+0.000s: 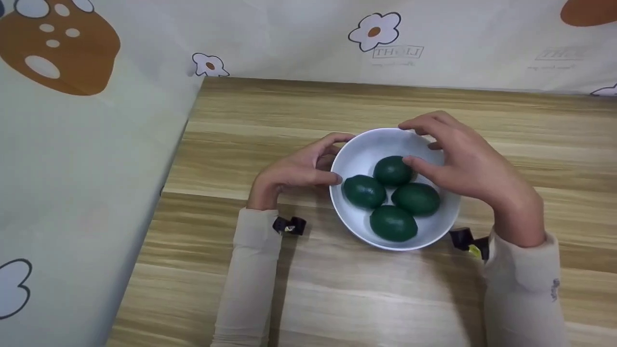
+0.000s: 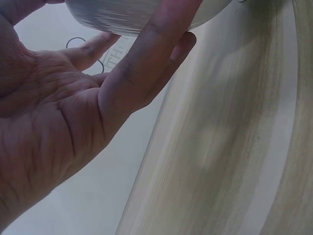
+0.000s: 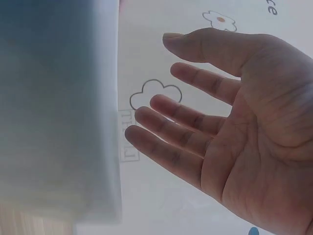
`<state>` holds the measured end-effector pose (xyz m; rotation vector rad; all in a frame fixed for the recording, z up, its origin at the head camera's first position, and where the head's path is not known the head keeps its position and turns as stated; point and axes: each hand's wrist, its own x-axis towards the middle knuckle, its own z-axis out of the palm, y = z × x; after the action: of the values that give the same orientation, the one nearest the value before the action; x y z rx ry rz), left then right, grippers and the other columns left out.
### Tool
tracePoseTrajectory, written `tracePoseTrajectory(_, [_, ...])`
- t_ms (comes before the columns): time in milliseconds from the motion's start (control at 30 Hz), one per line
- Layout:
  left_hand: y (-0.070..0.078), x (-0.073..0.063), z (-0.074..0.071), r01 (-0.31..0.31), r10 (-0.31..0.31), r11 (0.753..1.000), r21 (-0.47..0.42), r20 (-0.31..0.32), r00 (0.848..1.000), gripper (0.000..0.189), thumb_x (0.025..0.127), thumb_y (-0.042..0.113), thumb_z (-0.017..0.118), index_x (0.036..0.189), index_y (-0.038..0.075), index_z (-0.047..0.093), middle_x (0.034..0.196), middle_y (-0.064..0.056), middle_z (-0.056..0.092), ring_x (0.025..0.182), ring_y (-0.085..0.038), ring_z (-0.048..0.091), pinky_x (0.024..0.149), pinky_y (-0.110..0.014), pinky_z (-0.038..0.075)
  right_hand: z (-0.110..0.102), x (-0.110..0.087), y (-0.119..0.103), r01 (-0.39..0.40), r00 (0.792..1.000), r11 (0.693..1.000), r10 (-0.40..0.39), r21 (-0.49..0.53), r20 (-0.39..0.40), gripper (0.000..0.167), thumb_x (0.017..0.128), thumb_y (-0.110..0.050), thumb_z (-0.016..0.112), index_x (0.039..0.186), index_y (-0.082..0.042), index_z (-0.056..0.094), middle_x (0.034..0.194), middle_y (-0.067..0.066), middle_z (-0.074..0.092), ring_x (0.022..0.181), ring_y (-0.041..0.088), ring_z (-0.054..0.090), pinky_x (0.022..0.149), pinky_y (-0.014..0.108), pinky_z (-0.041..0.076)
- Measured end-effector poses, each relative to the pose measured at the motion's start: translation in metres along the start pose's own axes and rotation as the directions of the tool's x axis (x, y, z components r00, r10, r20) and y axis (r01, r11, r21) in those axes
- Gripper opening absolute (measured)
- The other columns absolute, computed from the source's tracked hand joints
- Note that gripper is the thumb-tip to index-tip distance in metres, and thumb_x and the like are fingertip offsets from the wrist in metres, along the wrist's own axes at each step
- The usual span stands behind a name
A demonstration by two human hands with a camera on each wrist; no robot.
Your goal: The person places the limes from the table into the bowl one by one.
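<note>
A white bowl [image 1: 352, 219] contains several dark green, lime-like fruits [image 1: 394, 223], grouped together at its bottom. My left hand [image 1: 301, 166] holds the bowl's left side, its thumb on the rim. In the left wrist view, fingers [image 2: 151, 54] of that hand reach under the bowl's ribbed outer wall [image 2: 112, 17]. Over the right part of the bowl is my right hand [image 1: 467, 161], with its thumb above the fruit farthest back. The right wrist view shows this right hand [image 3: 234, 117] with fingers spread and nothing in the palm; a large blurred pale surface fills the left side.
The bowl is over a wood-grain table [image 1: 212, 159]. Behind the table and along its left side is a pale sheet [image 1: 289, 38] printed with flowers and brown shapes. Small black wrist mounts [image 1: 290, 225] show beside both sleeves.
</note>
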<state>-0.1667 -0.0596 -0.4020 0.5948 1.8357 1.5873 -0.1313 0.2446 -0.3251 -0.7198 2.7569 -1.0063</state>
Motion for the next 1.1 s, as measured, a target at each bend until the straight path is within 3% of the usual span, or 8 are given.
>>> tracePoseTrajectory(533, [0.0,0.001,-0.001,-0.008,0.008,1.0,0.014,-0.004,1.0,0.085,0.085,-0.001,0.071,0.161,0.014,0.036,0.147,-0.019,0.051,0.137,-0.033,0.058,0.113,-0.046,0.052,-0.007,-0.001,0.006,-0.019,1.0,1.0,0.019,0.009,-0.002,0.045,0.101,-0.022,0.072,0.142,-0.009,0.062,0.144,0.013,0.06,0.127,0.034,0.061,0.103,0.063,0.055])
tracePoseTrajectory(833, [0.0,0.002,0.0,-0.025,0.025,1.0,0.017,-0.006,1.0,0.084,0.085,-0.002,0.07,0.161,0.011,0.036,0.148,-0.02,0.052,0.136,-0.034,0.059,0.111,-0.043,0.053,-0.012,-0.006,0.012,-0.03,0.998,0.999,0.029,-0.018,-0.054,0.048,0.1,-0.023,0.072,0.145,-0.009,0.061,0.145,0.015,0.061,0.132,0.035,0.058,0.109,0.065,0.049])
tracePoseTrajectory(1100, [0.001,0.001,0.0,-0.024,0.024,0.999,0.027,0.0,1.0,0.085,0.086,-0.001,0.071,0.162,0.012,0.035,0.15,-0.019,0.05,0.138,-0.034,0.057,0.115,-0.046,0.051,-0.02,-0.012,0.024,-0.076,0.986,0.994,0.063,-0.076,-0.157,0.053,0.098,-0.027,0.075,0.145,-0.008,0.061,0.149,0.021,0.056,0.137,0.044,0.051,0.113,0.071,0.039])
